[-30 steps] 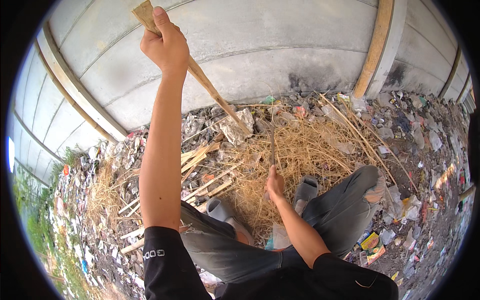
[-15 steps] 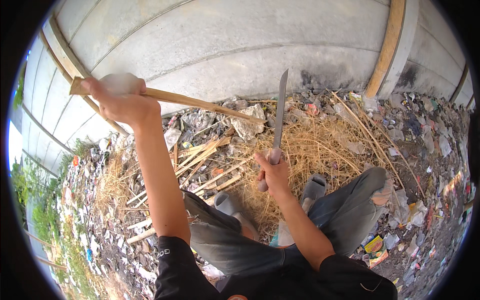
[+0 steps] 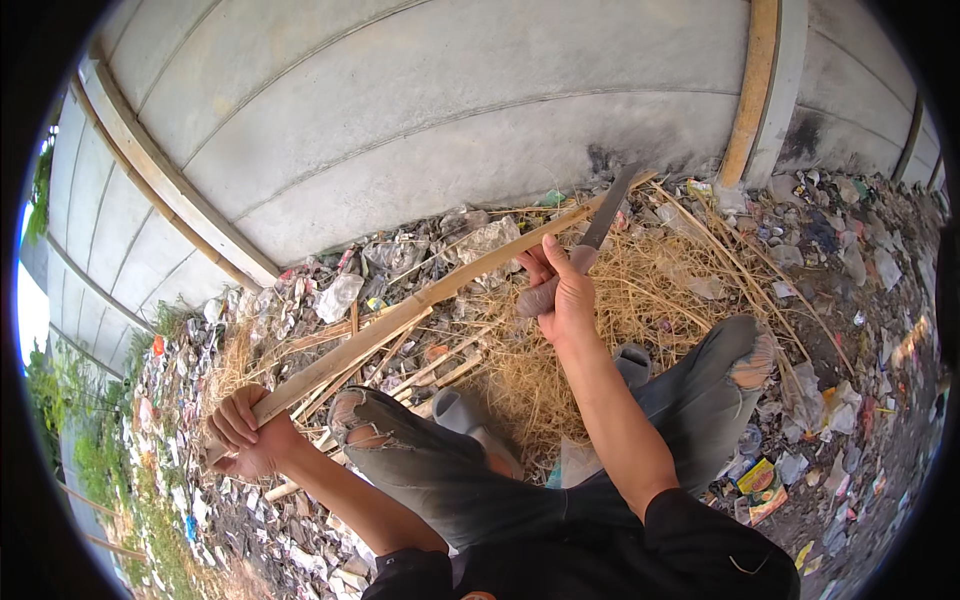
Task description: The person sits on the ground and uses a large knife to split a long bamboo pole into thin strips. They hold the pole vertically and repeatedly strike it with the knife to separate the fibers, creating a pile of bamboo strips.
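My left hand (image 3: 250, 435) is closed around the near-left end of a long split bamboo strip (image 3: 400, 308). The strip slants up to the right across the view, toward the wall's foot. In my right hand (image 3: 566, 295) is the brown handle of a machete (image 3: 608, 213), its dark blade tilted up and to the right. The blade overlaps the strip near the strip's far end; whether they touch I cannot tell. My right fingertips are close to the strip's lower edge.
Beneath the strip lie loose bamboo pieces (image 3: 400, 350) and a heap of straw-like shavings (image 3: 650, 270). A grey concrete panel wall (image 3: 400, 120) with posts stands ahead. Litter (image 3: 850, 440) covers the ground around my bent knees. Green plants (image 3: 95, 440) grow at the left.
My left hand has swung down and toward me, so the strip now slopes up to the right. My right hand has risen slightly, and the machete leans further right, against or beside the strip.
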Demonstrator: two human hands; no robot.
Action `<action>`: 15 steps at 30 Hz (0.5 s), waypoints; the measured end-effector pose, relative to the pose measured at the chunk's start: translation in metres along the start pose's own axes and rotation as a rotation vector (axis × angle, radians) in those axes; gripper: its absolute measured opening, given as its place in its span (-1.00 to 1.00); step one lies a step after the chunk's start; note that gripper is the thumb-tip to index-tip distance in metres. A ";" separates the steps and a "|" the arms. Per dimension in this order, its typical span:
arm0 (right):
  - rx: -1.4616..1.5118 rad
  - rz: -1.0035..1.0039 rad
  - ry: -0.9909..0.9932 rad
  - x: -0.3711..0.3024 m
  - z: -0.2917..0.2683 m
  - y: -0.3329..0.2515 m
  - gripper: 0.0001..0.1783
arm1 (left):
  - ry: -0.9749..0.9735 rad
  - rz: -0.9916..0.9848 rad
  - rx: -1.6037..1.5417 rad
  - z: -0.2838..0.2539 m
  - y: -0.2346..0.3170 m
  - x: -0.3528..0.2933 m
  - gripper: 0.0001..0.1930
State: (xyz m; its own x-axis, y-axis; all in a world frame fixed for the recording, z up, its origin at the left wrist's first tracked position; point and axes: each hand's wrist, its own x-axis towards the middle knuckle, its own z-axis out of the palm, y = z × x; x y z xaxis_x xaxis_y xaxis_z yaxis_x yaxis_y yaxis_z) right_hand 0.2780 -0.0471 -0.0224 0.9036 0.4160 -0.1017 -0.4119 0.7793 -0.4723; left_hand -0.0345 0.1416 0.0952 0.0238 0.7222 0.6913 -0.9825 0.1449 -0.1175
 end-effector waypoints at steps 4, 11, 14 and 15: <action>-0.048 -0.150 0.018 0.016 0.018 -0.023 -0.63 | 0.180 -0.071 -0.204 -0.037 -0.012 -0.011 -0.36; -0.226 -0.625 -0.055 0.041 0.064 -0.084 -0.68 | 1.208 -0.731 0.251 -0.119 -0.072 -0.063 -0.27; -0.413 -0.745 -0.151 0.047 0.063 -0.099 -0.68 | 0.989 -1.163 0.252 -0.084 -0.094 -0.124 -0.48; -0.489 -0.782 -0.190 0.050 0.062 -0.103 -0.67 | 0.767 -1.210 0.333 -0.072 -0.105 -0.134 -0.55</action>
State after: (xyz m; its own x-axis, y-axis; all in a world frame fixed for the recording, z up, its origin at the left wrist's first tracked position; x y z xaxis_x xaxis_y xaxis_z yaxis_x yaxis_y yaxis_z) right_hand 0.3579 -0.0776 0.0754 0.8512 -0.0388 0.5235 0.4371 0.6046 -0.6659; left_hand 0.0790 0.0781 -0.0362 0.8301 0.4666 -0.3053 -0.2866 0.8267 0.4841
